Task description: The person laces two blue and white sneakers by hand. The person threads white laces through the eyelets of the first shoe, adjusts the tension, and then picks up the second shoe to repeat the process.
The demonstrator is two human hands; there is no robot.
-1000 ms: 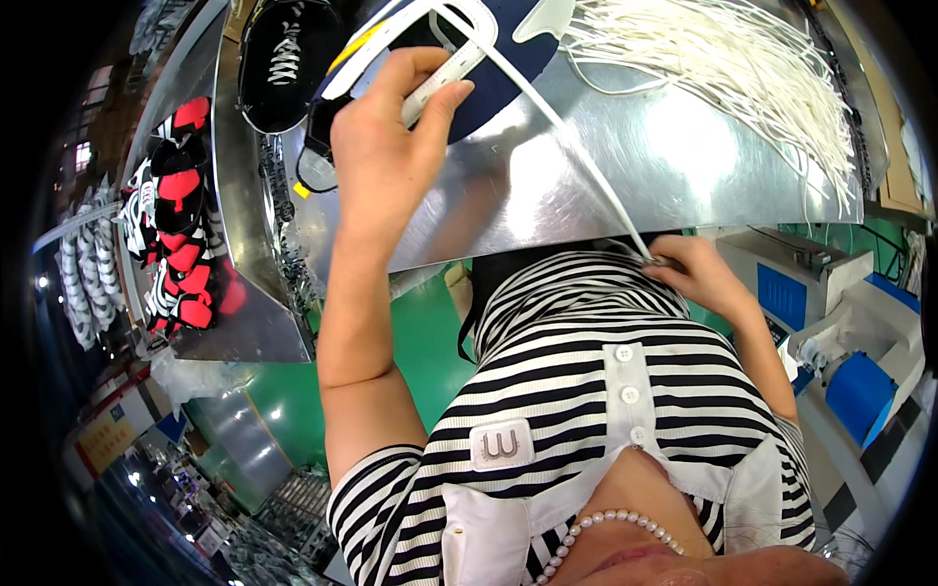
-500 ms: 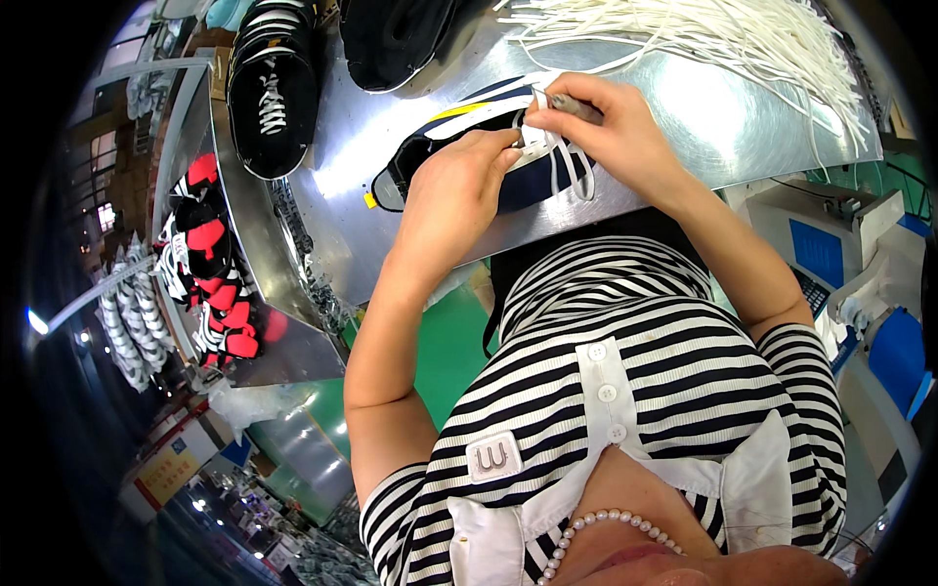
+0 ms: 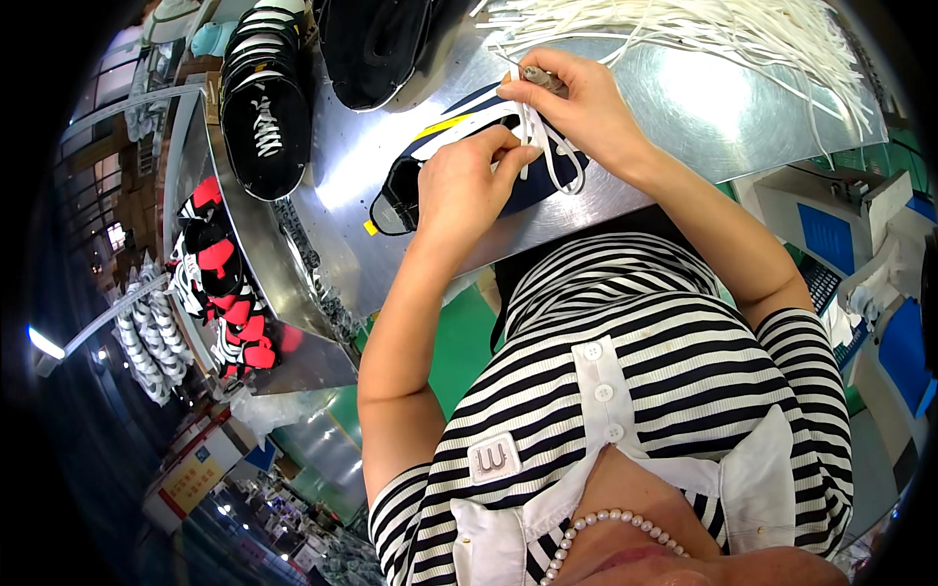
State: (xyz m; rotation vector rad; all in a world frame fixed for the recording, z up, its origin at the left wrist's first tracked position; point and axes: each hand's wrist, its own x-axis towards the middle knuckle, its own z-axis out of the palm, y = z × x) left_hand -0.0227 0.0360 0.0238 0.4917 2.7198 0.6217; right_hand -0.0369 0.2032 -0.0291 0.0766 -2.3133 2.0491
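Note:
A navy shoe (image 3: 547, 191) with white stripes and a yellow strip lies sideways on the metal table, its heel toward the left. My left hand (image 3: 467, 186) is over its opening, thumb and forefinger pinched at a white shoelace (image 3: 570, 174) near the eyelets. My right hand (image 3: 596, 109) is closed round the wrapped grey-brown handle of a thin-tipped lacing tool (image 3: 544, 80). The tool's metal tip points up and left, beyond the shoe. Lace strands run down from beside my right fingertips and loop over the shoe's side. My left palm hides part of the opening.
A pile of loose white laces (image 3: 684, 34) covers the table's far right. Laced black shoes (image 3: 262, 137) stand stacked at the far left, beside another black shoe (image 3: 373, 49). Red, black and white shoe parts (image 3: 225, 283) lie left of the metal table (image 3: 332, 234).
My right hand has moved up and left with the lacing tool, drawing lace strands away from the shoe. My left fingertips have shifted slightly right, onto the lace.

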